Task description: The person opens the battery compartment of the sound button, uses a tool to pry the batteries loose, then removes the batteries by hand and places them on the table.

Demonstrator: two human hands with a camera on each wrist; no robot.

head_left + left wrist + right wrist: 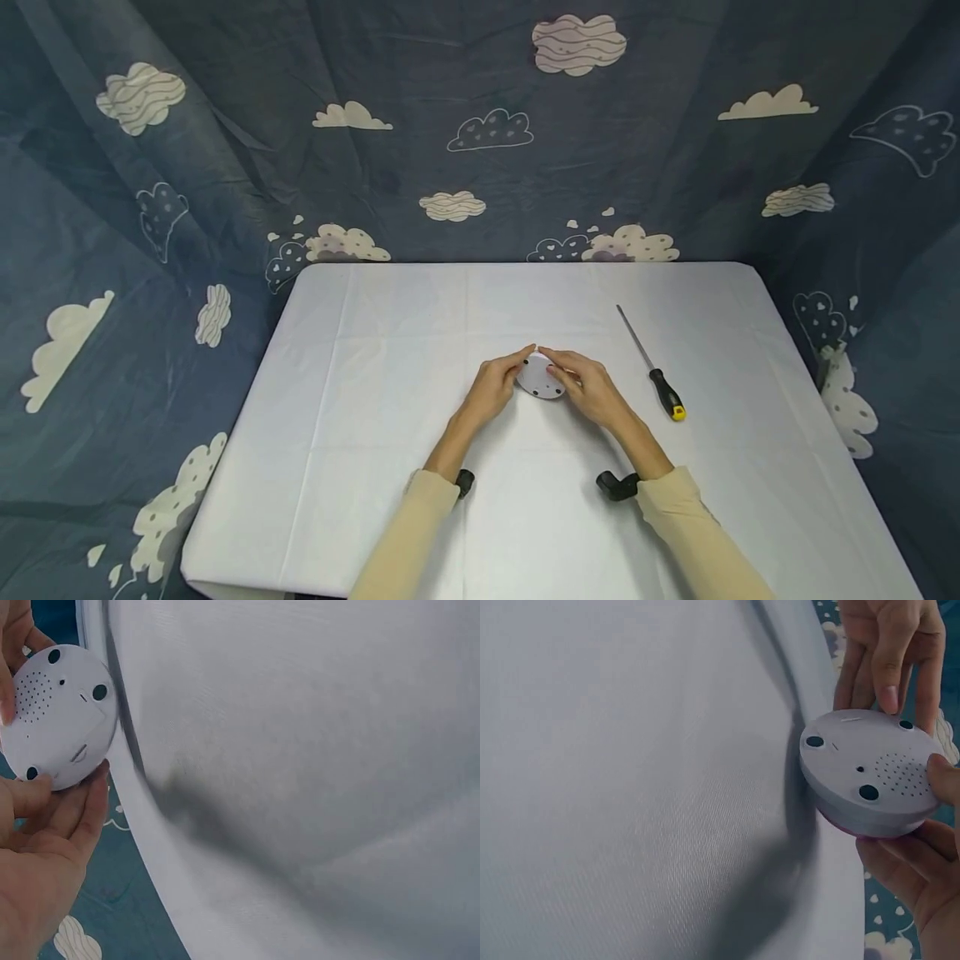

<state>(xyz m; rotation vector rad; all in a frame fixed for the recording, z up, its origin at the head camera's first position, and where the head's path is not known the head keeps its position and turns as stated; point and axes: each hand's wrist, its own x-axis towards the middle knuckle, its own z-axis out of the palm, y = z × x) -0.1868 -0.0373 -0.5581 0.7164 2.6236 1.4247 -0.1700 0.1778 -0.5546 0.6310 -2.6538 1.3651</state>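
We are holding a white disc [538,382] between two hands, its underside facing back toward the head camera. On that face we are seeing dark round feet [100,692], three of them showing in each wrist view, plus a patch of tiny holes [34,697], one larger dark hole [860,769] and some short slots. A thin pinkish rim [846,827] is edging its far side in the right wrist view.

At the disc's left, our left hand [491,387] is gripping the edge, thumb pressing near one foot while the fingers are reaching around behind. At the disc's right, our right hand [592,390] is clamping the opposite edge, its thumb lying over the face beside the holes and its fingers curving behind. Both forearms are slanting inward to the disc, beige sleeves [408,533] covering them nearer us.

Below the disc, a white table [390,467] is spreading out; we are unable to tell whether they are touching. Right of the disc, a screwdriver [666,392] is lying, and beyond it a blue curtain [420,50] is hanging.
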